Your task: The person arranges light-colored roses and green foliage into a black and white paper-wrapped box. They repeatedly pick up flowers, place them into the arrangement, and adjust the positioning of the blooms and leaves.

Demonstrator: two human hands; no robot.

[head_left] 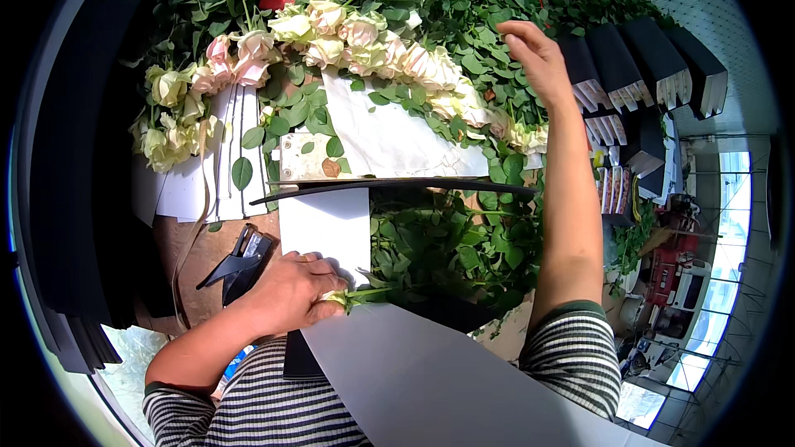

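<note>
While our left hand (291, 291) pinches a pale rose (335, 298) between thumb and fingers by the white sheet (325, 223), its stem (370, 291) pointing right, we hold our right hand (534, 58) over the leafy stems (476, 37), fingers loosely parted. A black stapler (240, 266) lies on the bench (175, 242), just beside our left wrist.

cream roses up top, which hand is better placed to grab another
Probably the right hand: it is raised near the cream roses and looks empty, while the left hand holds a rose lower down.
</note>
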